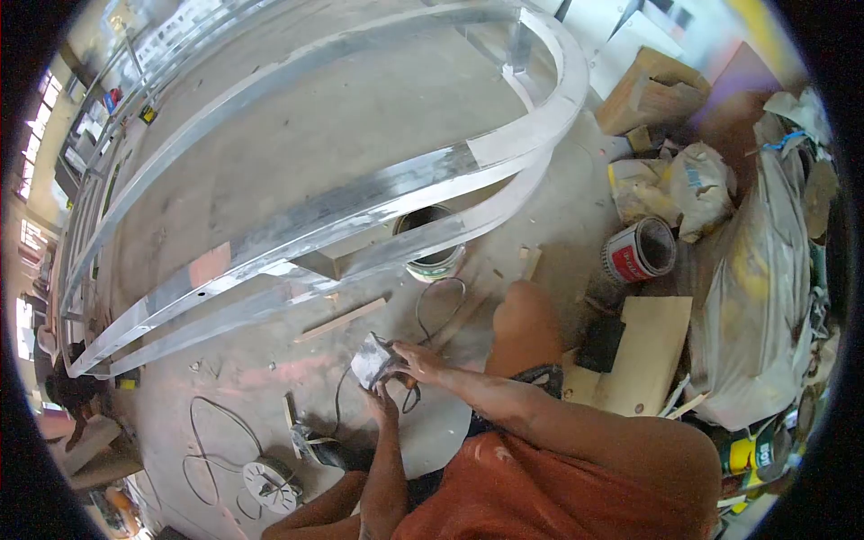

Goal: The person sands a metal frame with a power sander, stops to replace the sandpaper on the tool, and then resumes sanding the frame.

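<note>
Nearest, both hands meet over the floor in front of the knee: the left hand (384, 402) grips a grey, paste-smeared putty knife (373, 360) from below, and the right hand (419, 359) closes its fingers on the same blade from the side. Just beyond stands an open paint can (435, 256) under the curved metal frame (378, 202), its contents dark. Farther right, a red can (641, 250) lies tipped, its inside not discernible, beside crumpled sacks (684, 184).

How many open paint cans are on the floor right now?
2. One open can sits under the curved metal frame; a red can lies tipped beside the sacks. More closed tins at the right edge may be partly hidden.
</note>
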Motion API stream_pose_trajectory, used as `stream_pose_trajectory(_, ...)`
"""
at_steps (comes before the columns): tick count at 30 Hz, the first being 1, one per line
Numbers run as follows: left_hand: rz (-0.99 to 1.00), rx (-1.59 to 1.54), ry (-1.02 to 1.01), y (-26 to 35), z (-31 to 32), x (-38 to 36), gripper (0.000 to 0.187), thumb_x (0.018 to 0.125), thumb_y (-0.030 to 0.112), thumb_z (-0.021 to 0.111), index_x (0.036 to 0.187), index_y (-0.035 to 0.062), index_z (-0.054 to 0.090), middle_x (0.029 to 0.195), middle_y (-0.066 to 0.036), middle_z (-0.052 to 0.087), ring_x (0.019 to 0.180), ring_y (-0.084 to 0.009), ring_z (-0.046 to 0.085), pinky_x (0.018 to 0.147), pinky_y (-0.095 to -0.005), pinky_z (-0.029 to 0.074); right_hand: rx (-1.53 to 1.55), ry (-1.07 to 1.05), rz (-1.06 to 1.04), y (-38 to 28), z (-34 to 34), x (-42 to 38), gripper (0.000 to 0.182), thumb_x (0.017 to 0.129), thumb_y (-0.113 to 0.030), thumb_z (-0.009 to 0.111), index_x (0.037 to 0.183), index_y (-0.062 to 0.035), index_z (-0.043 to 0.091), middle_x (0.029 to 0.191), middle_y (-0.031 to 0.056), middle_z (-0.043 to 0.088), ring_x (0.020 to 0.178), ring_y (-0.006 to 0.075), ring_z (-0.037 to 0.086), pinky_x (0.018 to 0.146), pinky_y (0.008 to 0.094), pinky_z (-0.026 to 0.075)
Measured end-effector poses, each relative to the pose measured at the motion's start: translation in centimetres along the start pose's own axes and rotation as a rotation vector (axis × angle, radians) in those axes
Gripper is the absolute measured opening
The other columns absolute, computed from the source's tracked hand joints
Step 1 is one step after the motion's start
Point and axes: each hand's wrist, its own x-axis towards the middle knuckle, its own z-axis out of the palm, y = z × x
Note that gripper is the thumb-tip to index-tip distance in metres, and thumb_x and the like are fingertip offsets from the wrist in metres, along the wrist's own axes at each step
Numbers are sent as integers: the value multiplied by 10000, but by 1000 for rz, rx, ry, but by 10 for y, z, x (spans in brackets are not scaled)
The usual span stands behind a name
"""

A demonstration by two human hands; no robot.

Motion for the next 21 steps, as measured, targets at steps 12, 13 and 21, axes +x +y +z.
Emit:
stream_pose_trajectory(12, 230, -258, -245, -15, -23, 30, 369, 1005, 116, 584, 1348, -17, 563, 1482, -225, 419, 1360, -378, 462, 1093, -462, 413, -74, 88, -61, -45, -61, 15, 291, 915, -259, 698, 1155, -96, 725, 1268, 158, 667, 1227, 343, 600, 994, 451, 492)
stream_pose_trajectory(13, 272, -160, -269, -3, -26, 28, 360, 1004, 116, 590, 1341, -10, 579, 1497, -222, 409, 1359, -380, 467, 1090, -462, 417, -73, 86, -60, -42, -68, 18, 291, 915, -259, 698, 1155, -96, 725, 1268, 158, 667, 1227, 343, 600, 994, 451, 492)
stream_pose_trajectory(21, 328, 30, -452, -2, -31, 10, 392, 959, 74, 646, 1347, 35, 609, 1546, -210, 418, 1402, -386, 461, 1098, -453, 438, 10, 50, 112, -31, -74, 63, 250, 940, -242, 693, 1149, -112, 734, 1092, 148, 736, 1020, 338, 704, 884, 416, 549)
